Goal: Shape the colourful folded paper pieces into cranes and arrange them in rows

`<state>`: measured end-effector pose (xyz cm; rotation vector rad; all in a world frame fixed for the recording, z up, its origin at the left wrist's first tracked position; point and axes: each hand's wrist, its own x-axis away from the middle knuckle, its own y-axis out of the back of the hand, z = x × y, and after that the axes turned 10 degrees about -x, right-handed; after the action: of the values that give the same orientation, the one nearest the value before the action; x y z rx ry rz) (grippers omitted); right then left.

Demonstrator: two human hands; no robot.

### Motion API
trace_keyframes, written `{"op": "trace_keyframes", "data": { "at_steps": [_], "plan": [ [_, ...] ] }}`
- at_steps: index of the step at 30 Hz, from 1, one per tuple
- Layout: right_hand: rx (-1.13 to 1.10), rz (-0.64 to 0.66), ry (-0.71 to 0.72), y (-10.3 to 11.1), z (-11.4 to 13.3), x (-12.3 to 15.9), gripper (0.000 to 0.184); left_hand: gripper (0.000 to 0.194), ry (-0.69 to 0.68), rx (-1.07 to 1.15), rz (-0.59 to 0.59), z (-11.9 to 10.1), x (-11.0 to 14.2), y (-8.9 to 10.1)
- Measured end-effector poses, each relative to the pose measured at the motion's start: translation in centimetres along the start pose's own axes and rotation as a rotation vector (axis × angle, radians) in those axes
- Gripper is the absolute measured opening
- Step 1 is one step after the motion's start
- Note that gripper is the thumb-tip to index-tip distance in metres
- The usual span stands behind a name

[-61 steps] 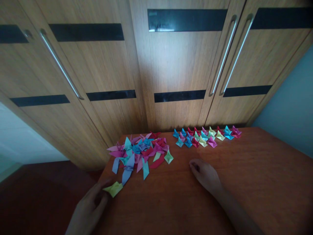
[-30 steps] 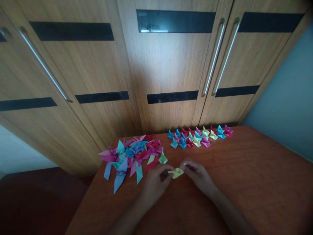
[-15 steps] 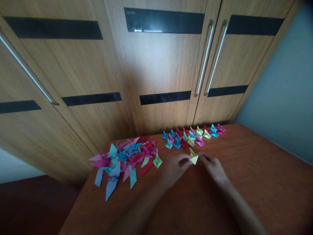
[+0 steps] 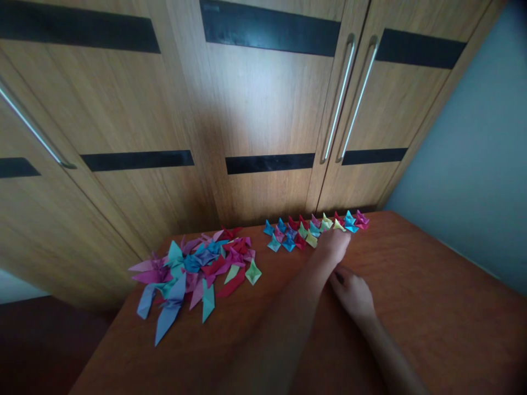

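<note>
My left hand [image 4: 334, 245] reaches over the front right part of rows of small pointed origami pieces [image 4: 289, 243], its back toward me. Its fingers are bent downward and mostly hidden, so what they hold does not show. Just behind it a yellow origami piece [image 4: 338, 225] peeks out. My right hand [image 4: 354, 293] rests low over the table, below the left wrist, fingers curled together with nothing visible in them. The rows are blue, red, pink, green and yellow.
A loose heap of larger folded paper pieces [image 4: 193, 270] lies on the left of the wooden table [image 4: 411, 285], a green piece [image 4: 253, 272] at its right edge. Behind the table stands a wooden cupboard [image 4: 267, 104] with metal handles; a pale wall [image 4: 461, 164] is at right.
My left hand has moved forward and right to the rows. The yellow origami piece between my hands is now out of sight. My right hand has drawn slightly down; the view shifted a little.
</note>
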<state>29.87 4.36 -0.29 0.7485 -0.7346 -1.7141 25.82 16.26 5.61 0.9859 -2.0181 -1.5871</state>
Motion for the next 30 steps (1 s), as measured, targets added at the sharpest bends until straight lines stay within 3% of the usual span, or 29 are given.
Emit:
{"op": "trace_keyframes", "data": {
  "at_steps": [6, 11, 15, 21, 25, 30],
  "plan": [
    [0.036, 0.024, -0.016, 0.1, 0.0, -0.1, 0.029, 0.029, 0.049, -0.076, 0.099, 0.0, -0.5, -1.0],
    [0.036, 0.022, -0.024, 0.3, 0.4, 0.0, 0.029, 0.023, -0.003, -0.09, -0.005, 0.1, 0.4, -0.4],
    [0.013, 0.016, -0.01, 0.3, 0.5, 0.2, 0.03, 0.019, -0.041, -0.08, -0.139, 1.0, 2.9, 1.1],
    [-0.047, -0.065, -0.081, 0.3, -0.7, -1.1, 0.033, 0.02, -0.021, -0.087, -0.236, 4.8, 11.1, 4.2],
    [0.031, -0.141, -0.206, 0.8, -1.8, -3.7, 0.044, 0.019, 0.012, -0.119, -0.212, 7.1, 18.4, 5.5],
    [0.171, -0.19, -0.235, 0.9, -2.4, -6.7, 0.051, 0.022, 0.125, -0.145, -0.147, 8.9, 26.6, 6.3]
  ]
}}
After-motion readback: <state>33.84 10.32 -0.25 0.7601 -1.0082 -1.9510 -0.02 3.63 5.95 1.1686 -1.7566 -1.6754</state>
